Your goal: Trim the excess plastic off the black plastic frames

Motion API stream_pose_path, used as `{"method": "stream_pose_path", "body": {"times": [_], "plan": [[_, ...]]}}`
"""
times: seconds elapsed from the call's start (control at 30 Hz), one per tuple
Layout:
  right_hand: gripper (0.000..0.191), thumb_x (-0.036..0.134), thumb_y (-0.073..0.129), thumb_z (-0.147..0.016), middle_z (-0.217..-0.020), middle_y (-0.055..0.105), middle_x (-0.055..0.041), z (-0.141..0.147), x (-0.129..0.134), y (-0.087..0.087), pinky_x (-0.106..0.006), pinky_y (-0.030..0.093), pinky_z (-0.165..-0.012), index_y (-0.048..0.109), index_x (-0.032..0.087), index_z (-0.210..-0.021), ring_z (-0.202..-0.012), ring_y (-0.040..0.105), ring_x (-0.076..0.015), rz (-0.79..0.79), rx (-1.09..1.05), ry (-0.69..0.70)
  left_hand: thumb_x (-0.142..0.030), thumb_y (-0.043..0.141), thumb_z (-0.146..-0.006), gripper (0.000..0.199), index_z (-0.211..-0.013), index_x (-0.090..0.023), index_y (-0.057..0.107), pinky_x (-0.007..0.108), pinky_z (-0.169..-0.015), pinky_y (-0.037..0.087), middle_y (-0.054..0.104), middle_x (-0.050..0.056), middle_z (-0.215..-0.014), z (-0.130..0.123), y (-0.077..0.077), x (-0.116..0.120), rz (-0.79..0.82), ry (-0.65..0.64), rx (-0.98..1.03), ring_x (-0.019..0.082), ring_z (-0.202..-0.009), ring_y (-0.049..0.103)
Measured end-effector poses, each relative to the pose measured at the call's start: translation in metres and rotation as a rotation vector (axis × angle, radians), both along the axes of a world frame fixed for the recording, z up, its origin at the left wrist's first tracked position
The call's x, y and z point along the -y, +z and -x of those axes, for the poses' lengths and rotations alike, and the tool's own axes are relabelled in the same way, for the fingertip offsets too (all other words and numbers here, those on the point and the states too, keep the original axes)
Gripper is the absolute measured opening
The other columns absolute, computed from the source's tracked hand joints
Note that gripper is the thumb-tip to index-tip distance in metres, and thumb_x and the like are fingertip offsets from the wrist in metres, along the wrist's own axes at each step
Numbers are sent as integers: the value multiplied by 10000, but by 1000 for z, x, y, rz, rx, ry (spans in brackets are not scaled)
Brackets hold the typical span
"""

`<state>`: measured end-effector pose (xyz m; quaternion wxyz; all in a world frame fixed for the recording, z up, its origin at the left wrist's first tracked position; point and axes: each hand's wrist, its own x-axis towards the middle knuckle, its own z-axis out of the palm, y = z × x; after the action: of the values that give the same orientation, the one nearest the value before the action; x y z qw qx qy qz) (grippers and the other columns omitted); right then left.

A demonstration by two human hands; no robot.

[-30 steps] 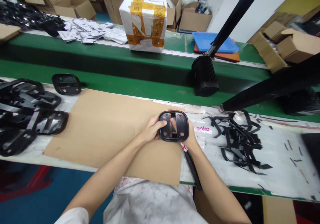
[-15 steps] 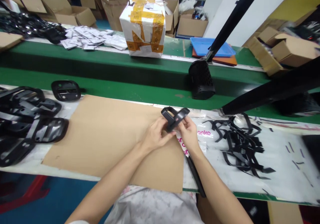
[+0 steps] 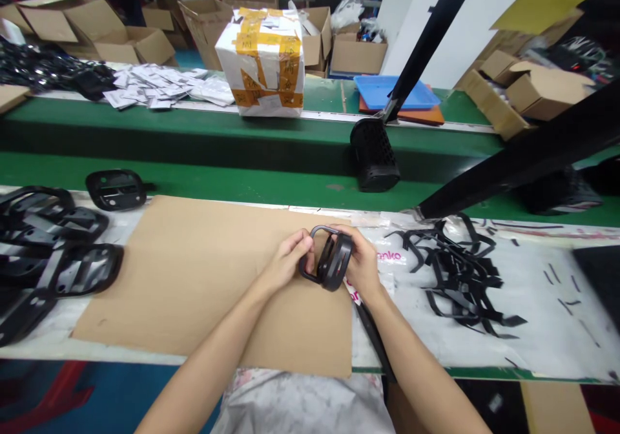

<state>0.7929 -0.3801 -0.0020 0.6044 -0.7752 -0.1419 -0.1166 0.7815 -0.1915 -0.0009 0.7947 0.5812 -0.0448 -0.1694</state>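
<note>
One black part sat between your left hand and your right hand, over the right end of the cardboard sheet. Your left hand pinched its thin loop; your right hand gripped its thick body. That body lay against the right hand (the closer one), right of the left, its long axis running roughly near to far.
</note>
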Motion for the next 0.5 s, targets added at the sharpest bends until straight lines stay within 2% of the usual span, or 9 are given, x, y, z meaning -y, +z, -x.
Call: {"method": "stream_pose_path", "body": {"times": [0.1, 0.3, 0.37, 0.5], "plan": [[260, 206, 652, -951, -1189, 779, -50, 0, 3, 0, -394, 581, -988, 732, 278, -1187, -1087, 741, -243, 70, 60, 26, -608, 529, -982, 477, -730, -208, 464, 246, -545, 376, 504, -51, -523, 7, 4, 8, -89, 112, 66, 108, -491, 453], [301, 215, 639, -973, -1265, 753, -34, 1, 2, 2, -386, 568, -1025, 704, 306, -1253, -1157, 719, -232, 16, 49, 87, -658, 521, -961, 531, -678, -213, 459, 260, -531, 371, 491, -44, -501, 11, 8, 14, -109, 132, 107, 111, -477, 455], [313, 212, 629, -980, -1267, 746, -24, 3, 1, 2, -374, 564, -1026, 685, 317, -1270, -1163, 712, -223, -24, 43, 82, -667, 510, -962, 525, -711, -207, 496, 265, -536, 383, 505, -38, -519, 13, 8, 16, -115, 125, 112, 118, -489, 468], [222, 239, 624, -982, -1138, 768, -17, 5, 2, 3, -350, 592, -924, 706, 296, -1181, -1043, 738, -221, -44, 61, 46, -668, 508, -961, 488, -844, -197, 560, 265, -522, 380, 518, -41, -543, 18, 9, 21, -127, 98, 102, 128, -498, 470]]}}
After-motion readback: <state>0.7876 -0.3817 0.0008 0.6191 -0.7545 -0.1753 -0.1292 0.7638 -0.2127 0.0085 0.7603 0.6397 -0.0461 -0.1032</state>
